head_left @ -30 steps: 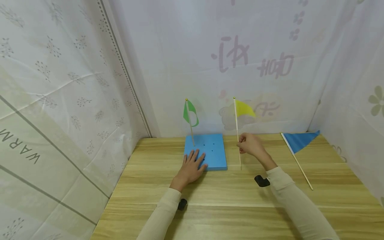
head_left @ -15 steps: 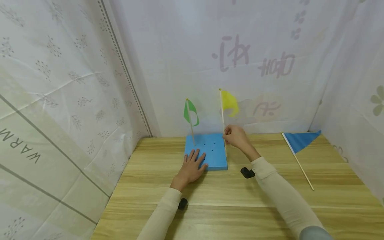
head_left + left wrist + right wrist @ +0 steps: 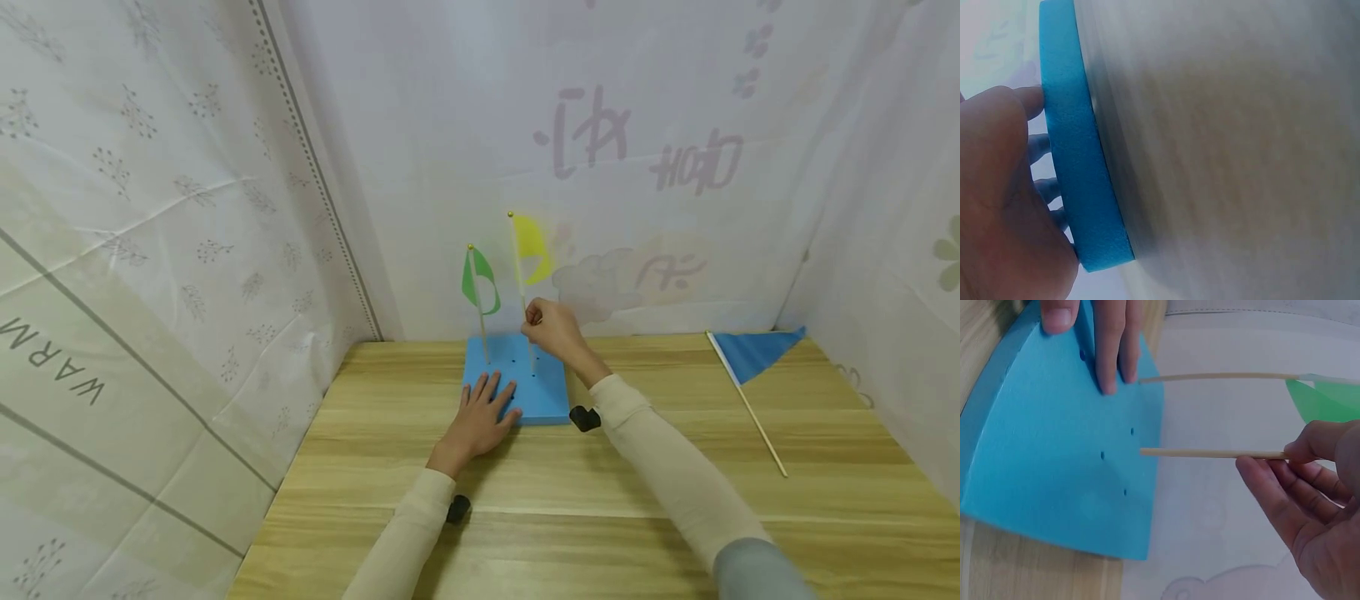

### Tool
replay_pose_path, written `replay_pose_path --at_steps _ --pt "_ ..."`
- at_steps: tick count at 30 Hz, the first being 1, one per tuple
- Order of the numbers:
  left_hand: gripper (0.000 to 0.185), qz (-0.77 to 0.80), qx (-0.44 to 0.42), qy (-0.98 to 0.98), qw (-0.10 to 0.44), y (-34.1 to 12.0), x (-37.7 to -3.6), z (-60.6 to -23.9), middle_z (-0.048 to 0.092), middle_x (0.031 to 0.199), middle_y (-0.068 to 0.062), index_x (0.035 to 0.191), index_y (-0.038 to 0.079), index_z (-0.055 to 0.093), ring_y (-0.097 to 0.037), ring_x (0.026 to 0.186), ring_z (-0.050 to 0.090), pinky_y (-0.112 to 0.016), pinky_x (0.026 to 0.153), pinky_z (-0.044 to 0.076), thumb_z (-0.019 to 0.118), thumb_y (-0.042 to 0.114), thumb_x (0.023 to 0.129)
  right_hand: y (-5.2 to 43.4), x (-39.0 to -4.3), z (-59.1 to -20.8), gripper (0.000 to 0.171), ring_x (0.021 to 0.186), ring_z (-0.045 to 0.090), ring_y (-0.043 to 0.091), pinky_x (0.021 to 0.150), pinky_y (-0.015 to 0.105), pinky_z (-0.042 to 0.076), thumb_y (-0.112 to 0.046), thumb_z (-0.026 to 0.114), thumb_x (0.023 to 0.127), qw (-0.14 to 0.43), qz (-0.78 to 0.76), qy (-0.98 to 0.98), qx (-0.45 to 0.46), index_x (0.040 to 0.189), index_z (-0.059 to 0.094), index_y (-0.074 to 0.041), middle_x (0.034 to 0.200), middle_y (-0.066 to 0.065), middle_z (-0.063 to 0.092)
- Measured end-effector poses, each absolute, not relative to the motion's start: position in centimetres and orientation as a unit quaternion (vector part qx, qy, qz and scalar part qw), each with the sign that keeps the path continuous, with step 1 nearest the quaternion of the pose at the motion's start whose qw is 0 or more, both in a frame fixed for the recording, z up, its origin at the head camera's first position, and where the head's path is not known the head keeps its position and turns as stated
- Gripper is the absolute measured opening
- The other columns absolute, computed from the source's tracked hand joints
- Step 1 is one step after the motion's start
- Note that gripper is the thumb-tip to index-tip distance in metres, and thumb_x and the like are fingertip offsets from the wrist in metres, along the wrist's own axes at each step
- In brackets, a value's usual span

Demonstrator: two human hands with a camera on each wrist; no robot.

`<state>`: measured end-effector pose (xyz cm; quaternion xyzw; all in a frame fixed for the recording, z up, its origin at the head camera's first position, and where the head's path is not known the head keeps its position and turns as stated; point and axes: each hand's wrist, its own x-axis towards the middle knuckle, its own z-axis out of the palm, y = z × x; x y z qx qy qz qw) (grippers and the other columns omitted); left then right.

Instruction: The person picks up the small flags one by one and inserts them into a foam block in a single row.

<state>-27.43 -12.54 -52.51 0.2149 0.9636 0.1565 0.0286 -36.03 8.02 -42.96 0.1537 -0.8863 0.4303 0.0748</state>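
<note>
A blue board (image 3: 546,402) with several small holes lies flat at the table's back edge. My left hand (image 3: 476,421) rests on its front left part with fingers spread. A green flag (image 3: 470,287) stands upright in the board, just beyond those fingertips. My right hand (image 3: 557,333) pinches the wooden stick of a yellow flag (image 3: 534,246) between thumb and fingers, holding it nearly upright. The right wrist view shows that stick's bare lower end (image 3: 1147,452) close over the board, near the holes (image 3: 1132,431). In the left wrist view the thumb (image 3: 1030,102) touches the board's edge.
A blue triangular flag (image 3: 753,353) lies on the wooden table (image 3: 600,525) at the right, its stick pointing toward the front. Printed cloth (image 3: 450,125) hangs behind and along both sides. A black wrist camera (image 3: 585,418) sits below the right wrist.
My right hand has carried the yellow flag leftward and slightly up, from beside the board to over it. The left hand stays on the board; the green and blue flags have not moved.
</note>
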Motion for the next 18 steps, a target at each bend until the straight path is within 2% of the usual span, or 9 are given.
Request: replay_pose_path --at_steps 10,18 --pt "0.062 0.155 0.216 0.964 0.031 -12.5 -27.4 -52.5 0.02 0.178 -0.017 0.168 0.017 0.037 -0.043 0.166 0.014 -0.068 0.132 0.013 0.044 0.047 0.115 5.7 -37.2 -44.3 0.004 0.099 0.075 0.031 0.082 0.043 0.062 -0.008 0.069 0.101 0.108 0.417 -0.888 0.162 0.102 0.067 -0.005 0.103 0.016 0.075" --pt "0.062 0.158 0.216 0.963 0.031 -12.6 -27.5 -52.3 0.02 0.178 -0.018 0.168 0.017 0.037 -0.044 0.166 0.014 -0.069 0.131 0.013 0.044 0.047 0.115 4.8 -37.9 -45.7 0.005 0.101 0.075 0.031 0.088 0.044 0.063 -0.009 0.069 0.101 0.124 0.417 -0.887 0.157 0.104 0.068 -0.004 0.104 0.015 0.075"
